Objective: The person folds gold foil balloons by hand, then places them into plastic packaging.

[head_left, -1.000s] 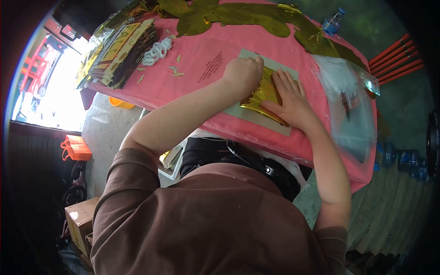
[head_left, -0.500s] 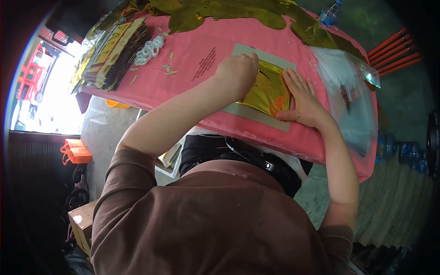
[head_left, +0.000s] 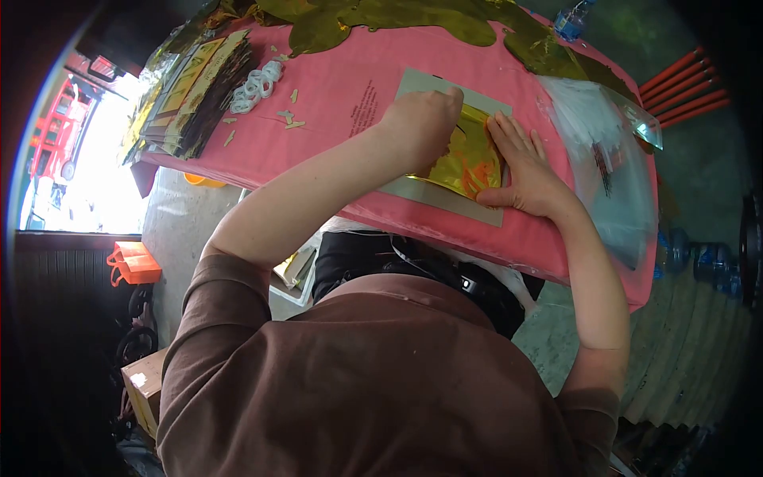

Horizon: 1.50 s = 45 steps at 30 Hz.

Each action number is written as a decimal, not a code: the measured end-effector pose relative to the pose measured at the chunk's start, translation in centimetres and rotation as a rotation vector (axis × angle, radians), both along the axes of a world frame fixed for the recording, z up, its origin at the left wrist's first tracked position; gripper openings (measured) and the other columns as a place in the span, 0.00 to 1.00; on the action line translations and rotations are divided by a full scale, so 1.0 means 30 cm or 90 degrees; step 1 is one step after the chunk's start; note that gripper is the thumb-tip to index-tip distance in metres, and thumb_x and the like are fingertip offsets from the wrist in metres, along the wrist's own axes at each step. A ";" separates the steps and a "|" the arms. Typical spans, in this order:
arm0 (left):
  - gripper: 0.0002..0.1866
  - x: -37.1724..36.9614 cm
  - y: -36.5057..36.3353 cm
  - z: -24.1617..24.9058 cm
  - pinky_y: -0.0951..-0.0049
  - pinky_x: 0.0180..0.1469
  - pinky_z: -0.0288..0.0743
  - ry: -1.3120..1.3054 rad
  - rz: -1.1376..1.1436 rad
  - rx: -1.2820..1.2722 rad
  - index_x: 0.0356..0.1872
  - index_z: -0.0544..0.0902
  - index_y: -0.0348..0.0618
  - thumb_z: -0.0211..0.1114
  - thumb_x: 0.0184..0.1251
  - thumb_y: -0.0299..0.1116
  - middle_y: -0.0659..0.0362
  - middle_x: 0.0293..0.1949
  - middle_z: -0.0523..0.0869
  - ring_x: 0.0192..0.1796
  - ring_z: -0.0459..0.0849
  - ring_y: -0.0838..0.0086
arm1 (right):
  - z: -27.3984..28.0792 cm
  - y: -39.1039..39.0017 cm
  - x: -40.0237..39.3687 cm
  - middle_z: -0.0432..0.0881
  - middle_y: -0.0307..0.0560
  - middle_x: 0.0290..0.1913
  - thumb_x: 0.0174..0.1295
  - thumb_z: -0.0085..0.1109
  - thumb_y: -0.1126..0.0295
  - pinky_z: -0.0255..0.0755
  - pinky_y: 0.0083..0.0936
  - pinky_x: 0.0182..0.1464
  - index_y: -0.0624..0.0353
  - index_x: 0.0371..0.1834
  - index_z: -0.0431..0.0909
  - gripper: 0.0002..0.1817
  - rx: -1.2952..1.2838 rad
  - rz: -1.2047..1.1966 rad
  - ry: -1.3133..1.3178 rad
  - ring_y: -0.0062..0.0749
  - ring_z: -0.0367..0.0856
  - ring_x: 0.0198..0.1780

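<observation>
A shiny gold foil sheet [head_left: 470, 163] with orange reflections lies on a flat grey board [head_left: 449, 203] near the table's front edge. My left hand [head_left: 425, 131] is closed in a fist over the left part of the foil, its knuckles upward. Whatever it grips, if anything, is hidden under the fingers. My right hand [head_left: 526, 176] lies flat along the foil's right edge, fingers stretched out and thumb apart, pressing on foil and board.
A pink cloth covers the table [head_left: 318, 79]. Left stand stacked printed packets [head_left: 195, 91] beside white coiled loops [head_left: 256, 86] and small scraps [head_left: 291, 121]. Gold film [head_left: 389, 17] spreads along the back. Clear plastic bags [head_left: 600, 159] lie right, a bottle [head_left: 572, 20] behind.
My left fist has shifted a little to the right over the foil. My right hand stays flat at the foil's right edge. The whole view has moved slightly.
</observation>
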<state>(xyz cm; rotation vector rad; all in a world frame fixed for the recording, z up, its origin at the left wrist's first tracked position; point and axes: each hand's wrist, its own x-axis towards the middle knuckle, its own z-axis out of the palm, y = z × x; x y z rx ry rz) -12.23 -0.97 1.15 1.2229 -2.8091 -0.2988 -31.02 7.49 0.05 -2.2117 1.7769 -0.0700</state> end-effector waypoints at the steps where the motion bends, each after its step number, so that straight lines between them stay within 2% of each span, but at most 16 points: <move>1: 0.19 0.000 -0.017 -0.035 0.63 0.37 0.77 0.057 -0.021 -0.026 0.37 0.70 0.36 0.68 0.48 0.33 0.47 0.31 0.82 0.36 0.83 0.55 | -0.001 -0.001 0.000 0.41 0.52 0.74 0.36 0.67 0.41 0.27 0.37 0.73 0.59 0.72 0.43 0.62 0.002 0.003 0.002 0.37 0.35 0.75; 2: 0.13 0.002 -0.033 -0.069 0.58 0.34 0.75 0.115 -0.042 -0.053 0.34 0.70 0.37 0.62 0.55 0.34 0.46 0.28 0.82 0.32 0.82 0.52 | -0.003 0.000 -0.001 0.41 0.52 0.74 0.36 0.67 0.41 0.27 0.37 0.73 0.59 0.72 0.43 0.62 0.002 0.003 0.002 0.37 0.35 0.75; 5: 0.12 0.015 -0.032 -0.041 0.58 0.35 0.75 0.131 -0.037 -0.003 0.35 0.72 0.38 0.60 0.57 0.35 0.47 0.27 0.82 0.32 0.82 0.52 | -0.003 -0.003 -0.003 0.41 0.52 0.74 0.36 0.67 0.42 0.27 0.37 0.73 0.59 0.72 0.43 0.62 -0.004 0.006 -0.007 0.37 0.35 0.75; 12: 0.12 0.051 -0.014 -0.065 0.57 0.34 0.74 0.200 -0.034 -0.030 0.37 0.72 0.38 0.60 0.58 0.35 0.47 0.28 0.82 0.33 0.81 0.52 | 0.019 0.001 -0.023 0.41 0.52 0.74 0.33 0.70 0.45 0.29 0.37 0.73 0.58 0.72 0.42 0.64 0.016 0.019 -0.031 0.37 0.36 0.75; 14: 0.11 0.048 -0.007 -0.060 0.60 0.33 0.77 0.178 -0.045 -0.064 0.35 0.71 0.38 0.58 0.57 0.34 0.47 0.27 0.82 0.33 0.84 0.55 | 0.023 0.003 -0.031 0.41 0.52 0.74 0.32 0.71 0.45 0.29 0.37 0.73 0.57 0.72 0.42 0.64 0.023 0.011 -0.035 0.38 0.36 0.75; 24: 0.10 0.071 -0.008 -0.055 0.59 0.34 0.74 0.230 -0.067 -0.009 0.37 0.72 0.38 0.58 0.58 0.33 0.49 0.26 0.81 0.31 0.81 0.53 | 0.030 -0.004 -0.043 0.41 0.52 0.74 0.31 0.72 0.44 0.29 0.38 0.73 0.57 0.72 0.40 0.66 0.038 0.021 -0.043 0.39 0.36 0.75; 26: 0.12 0.096 -0.011 -0.043 0.61 0.37 0.74 0.311 -0.120 0.042 0.40 0.73 0.37 0.59 0.57 0.32 0.48 0.33 0.82 0.35 0.81 0.55 | 0.035 -0.004 -0.041 0.41 0.52 0.74 0.31 0.71 0.44 0.29 0.38 0.73 0.57 0.72 0.41 0.66 0.042 0.018 -0.043 0.39 0.36 0.75; 27: 0.12 0.108 -0.009 -0.026 0.61 0.37 0.74 0.311 -0.120 0.043 0.40 0.73 0.37 0.59 0.57 0.32 0.48 0.33 0.82 0.35 0.81 0.55 | 0.035 -0.004 -0.039 0.41 0.52 0.74 0.31 0.71 0.43 0.29 0.38 0.73 0.57 0.72 0.40 0.66 0.041 0.021 -0.037 0.39 0.36 0.75; 29: 0.19 0.133 -0.005 0.005 0.61 0.48 0.72 0.280 -0.091 0.020 0.44 0.73 0.34 0.63 0.54 0.34 0.45 0.48 0.76 0.49 0.76 0.54 | 0.036 -0.005 -0.037 0.41 0.53 0.74 0.31 0.71 0.43 0.29 0.38 0.73 0.57 0.72 0.40 0.67 0.042 0.024 -0.032 0.39 0.36 0.75; 30: 0.19 0.145 -0.008 0.000 0.61 0.48 0.72 0.279 -0.091 0.021 0.44 0.73 0.34 0.63 0.54 0.34 0.45 0.48 0.76 0.49 0.76 0.54 | 0.036 -0.004 -0.037 0.41 0.53 0.74 0.30 0.71 0.42 0.28 0.38 0.73 0.58 0.72 0.40 0.67 0.042 0.023 -0.032 0.39 0.36 0.75; 32: 0.27 0.165 -0.011 -0.024 0.59 0.60 0.64 0.281 -0.113 -0.074 0.55 0.70 0.33 0.60 0.60 0.43 0.42 0.58 0.69 0.61 0.68 0.51 | 0.038 -0.003 -0.035 0.40 0.53 0.74 0.30 0.71 0.42 0.28 0.38 0.73 0.58 0.72 0.40 0.68 0.043 0.022 -0.032 0.39 0.35 0.75; 33: 0.27 0.166 -0.004 -0.043 0.59 0.60 0.64 0.281 -0.111 -0.073 0.55 0.70 0.33 0.60 0.60 0.43 0.42 0.58 0.69 0.61 0.68 0.51 | 0.041 -0.003 -0.034 0.40 0.53 0.74 0.29 0.71 0.42 0.28 0.38 0.73 0.59 0.72 0.40 0.68 0.045 0.024 -0.033 0.39 0.35 0.75; 35: 0.36 0.165 0.017 -0.077 0.56 0.69 0.50 0.174 -0.124 -0.047 0.63 0.61 0.33 0.53 0.64 0.53 0.41 0.65 0.61 0.69 0.57 0.51 | 0.041 -0.006 -0.032 0.40 0.54 0.74 0.29 0.71 0.41 0.29 0.38 0.73 0.59 0.72 0.39 0.68 0.047 0.028 -0.033 0.39 0.35 0.75; 36: 0.36 0.163 0.022 -0.077 0.56 0.69 0.50 0.174 -0.122 -0.046 0.63 0.61 0.33 0.53 0.64 0.53 0.41 0.65 0.61 0.69 0.57 0.51 | 0.040 -0.007 -0.032 0.40 0.54 0.74 0.29 0.70 0.41 0.29 0.39 0.73 0.60 0.72 0.39 0.69 0.046 0.030 -0.033 0.39 0.35 0.75; 38: 0.40 0.154 0.030 -0.077 0.55 0.71 0.42 0.105 -0.139 -0.023 0.66 0.55 0.33 0.46 0.66 0.58 0.42 0.68 0.55 0.72 0.49 0.54 | 0.039 -0.007 -0.034 0.40 0.54 0.74 0.29 0.70 0.40 0.29 0.39 0.73 0.60 0.72 0.39 0.69 0.046 0.031 -0.032 0.40 0.35 0.75; 45: 0.40 0.134 0.032 -0.079 0.52 0.70 0.42 0.075 -0.173 -0.049 0.66 0.55 0.34 0.48 0.65 0.58 0.44 0.69 0.55 0.72 0.47 0.54 | 0.037 -0.009 -0.045 0.40 0.54 0.74 0.28 0.71 0.39 0.29 0.40 0.73 0.59 0.72 0.39 0.69 0.044 0.037 -0.035 0.39 0.35 0.75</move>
